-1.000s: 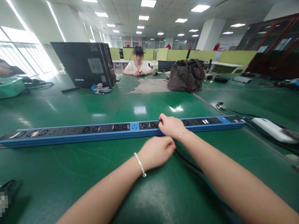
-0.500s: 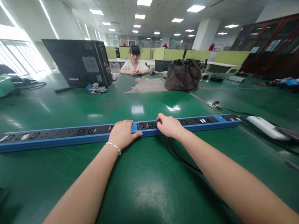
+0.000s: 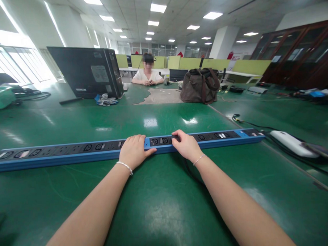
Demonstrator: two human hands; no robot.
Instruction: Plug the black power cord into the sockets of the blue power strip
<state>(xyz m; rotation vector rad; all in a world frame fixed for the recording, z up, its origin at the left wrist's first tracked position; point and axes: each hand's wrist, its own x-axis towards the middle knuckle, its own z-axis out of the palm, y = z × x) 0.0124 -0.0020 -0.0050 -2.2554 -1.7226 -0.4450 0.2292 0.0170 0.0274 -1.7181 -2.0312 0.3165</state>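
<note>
A long blue power strip (image 3: 57, 160) with a black face and rows of sockets lies across the green table in front of me. My left hand (image 3: 133, 151) grips it left of its middle, fingers over the far edge and thumb along the near side. Just to the right, my right hand (image 3: 187, 147) is closed around a black plug (image 3: 176, 137) at a socket. The fingers hide most of the plug, so how deep it sits I cannot tell. Its black cable (image 3: 192, 171) hangs below that hand and runs under the right forearm.
The green table (image 3: 156, 203) extends all around. A white device (image 3: 292, 142) with black cables lies right. Farther back are a black computer case (image 3: 85, 72), gloves (image 3: 106, 100), a brown bag (image 3: 196, 86) and a green basket (image 3: 0, 98). A person (image 3: 147, 74) sits opposite.
The whole view has tilted up slightly, so things appear a little lower. My right forearm has swung inward, covering more of the cable. Both hands keep their places on the strip and plug.
</note>
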